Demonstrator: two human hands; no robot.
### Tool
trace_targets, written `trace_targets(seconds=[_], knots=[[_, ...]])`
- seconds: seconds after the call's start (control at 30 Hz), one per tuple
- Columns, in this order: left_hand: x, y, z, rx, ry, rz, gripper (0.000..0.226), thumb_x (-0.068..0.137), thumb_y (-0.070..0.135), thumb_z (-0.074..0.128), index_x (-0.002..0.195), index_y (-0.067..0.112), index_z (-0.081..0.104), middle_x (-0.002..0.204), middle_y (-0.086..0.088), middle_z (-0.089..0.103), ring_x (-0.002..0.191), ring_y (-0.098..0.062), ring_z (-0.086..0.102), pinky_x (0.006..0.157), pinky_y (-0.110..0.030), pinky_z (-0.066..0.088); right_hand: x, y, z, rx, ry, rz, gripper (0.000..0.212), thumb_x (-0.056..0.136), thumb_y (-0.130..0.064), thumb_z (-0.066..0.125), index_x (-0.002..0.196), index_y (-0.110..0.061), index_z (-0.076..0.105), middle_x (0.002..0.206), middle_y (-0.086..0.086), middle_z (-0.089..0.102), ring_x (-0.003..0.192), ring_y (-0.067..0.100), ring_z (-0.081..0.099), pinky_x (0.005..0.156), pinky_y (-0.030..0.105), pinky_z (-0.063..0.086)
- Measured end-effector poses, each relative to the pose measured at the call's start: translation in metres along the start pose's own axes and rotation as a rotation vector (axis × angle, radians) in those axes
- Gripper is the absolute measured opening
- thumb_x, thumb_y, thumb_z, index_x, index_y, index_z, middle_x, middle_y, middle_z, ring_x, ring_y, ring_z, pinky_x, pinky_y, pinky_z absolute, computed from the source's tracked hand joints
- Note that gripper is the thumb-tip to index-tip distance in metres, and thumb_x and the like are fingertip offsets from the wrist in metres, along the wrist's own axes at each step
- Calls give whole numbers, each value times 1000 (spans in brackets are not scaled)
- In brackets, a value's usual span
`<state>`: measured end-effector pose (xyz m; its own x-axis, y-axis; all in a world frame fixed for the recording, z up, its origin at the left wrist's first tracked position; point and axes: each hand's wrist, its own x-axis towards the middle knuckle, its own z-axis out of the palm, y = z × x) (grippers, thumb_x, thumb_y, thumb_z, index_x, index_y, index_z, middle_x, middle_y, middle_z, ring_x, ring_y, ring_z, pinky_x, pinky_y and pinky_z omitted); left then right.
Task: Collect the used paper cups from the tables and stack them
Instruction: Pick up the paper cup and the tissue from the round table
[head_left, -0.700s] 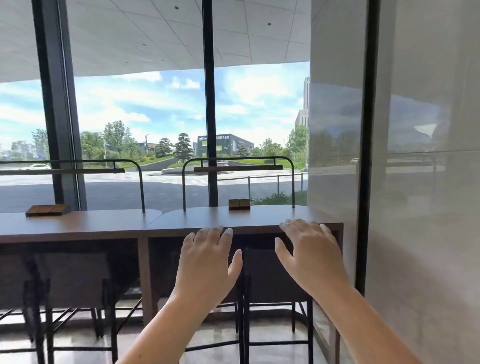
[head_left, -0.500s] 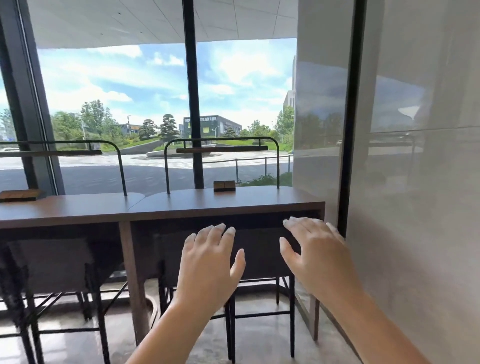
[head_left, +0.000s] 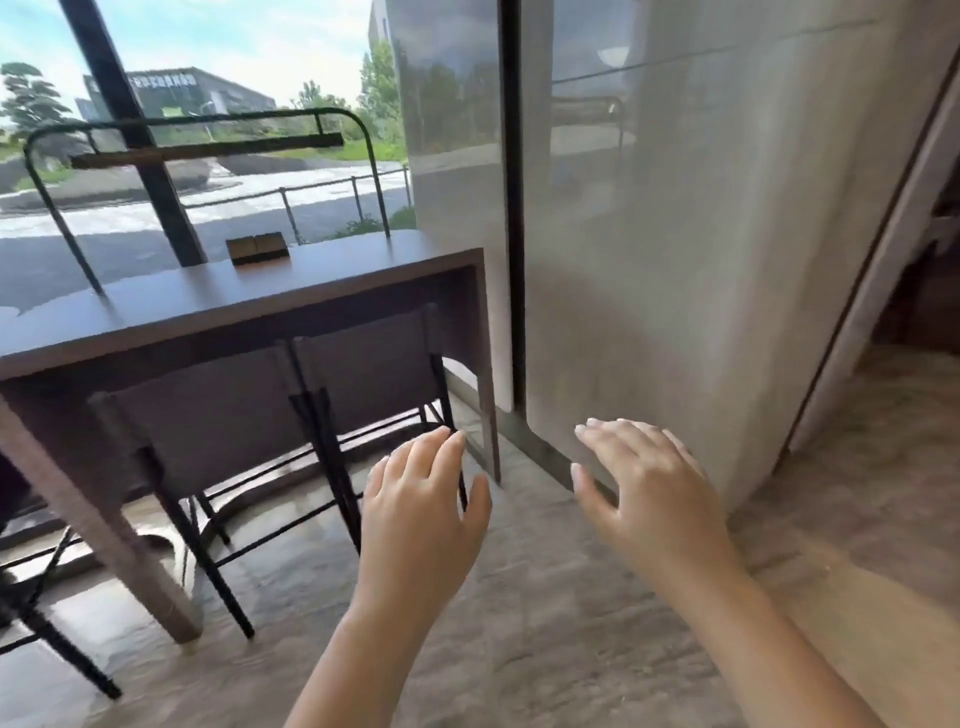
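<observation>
Head view is showing you holding your left hand (head_left: 423, 512) and right hand (head_left: 641, 483) out, fingers spread, gripping nothing. No cups are showing anywhere; the table (head_left: 332, 291) is carrying only a small wooden block (head_left: 257, 248) near its far edge. Collecting is looking not yet begun; you're probably searching elsewhere.

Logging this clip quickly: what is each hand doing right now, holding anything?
Left hand: open, fingers spread, holding nothing.
Right hand: open, fingers spread, holding nothing.
</observation>
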<state>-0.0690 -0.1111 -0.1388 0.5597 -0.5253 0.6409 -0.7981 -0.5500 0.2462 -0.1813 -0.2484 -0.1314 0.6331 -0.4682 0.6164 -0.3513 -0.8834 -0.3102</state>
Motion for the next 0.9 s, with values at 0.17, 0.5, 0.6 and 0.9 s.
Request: trace_targets(seconds=[0.17, 0.5, 0.6, 0.9], knots=[[-42, 8, 14, -125, -167, 98, 33, 76, 15, 74, 107, 3, 67, 107, -13, 69, 100, -35, 65, 86, -48, 48, -73, 2, -12, -132, -29, 190, 32, 75, -23, 59, 100, -7, 70, 102, 7, 71, 99, 26, 65, 87, 44, 51], [-122, 60, 20, -367, -458, 352, 32, 80, 19, 71, 110, 6, 67, 111, -11, 68, 101, -33, 64, 86, -45, 49, -211, -14, -66, -333, -6, 543, 29, 77, -22, 61, 101, -7, 69, 102, 7, 70, 98, 25, 64, 86, 36, 49], [-144, 88, 17, -445, -506, 452, 31, 80, 19, 72, 108, 6, 67, 110, -11, 68, 100, -33, 64, 86, -44, 49, -247, -17, -94, -394, 20, 646, 28, 80, -22, 61, 104, -9, 69, 105, 5, 70, 100, 23, 63, 87, 30, 43], [-223, 200, -7, -653, -685, 701, 34, 91, 29, 56, 122, 15, 59, 127, -2, 59, 117, -24, 54, 98, -37, 39, -360, -18, -179, -501, 201, 932, 27, 79, -14, 69, 105, -6, 68, 106, 7, 69, 97, 27, 65, 86, 42, 52]])
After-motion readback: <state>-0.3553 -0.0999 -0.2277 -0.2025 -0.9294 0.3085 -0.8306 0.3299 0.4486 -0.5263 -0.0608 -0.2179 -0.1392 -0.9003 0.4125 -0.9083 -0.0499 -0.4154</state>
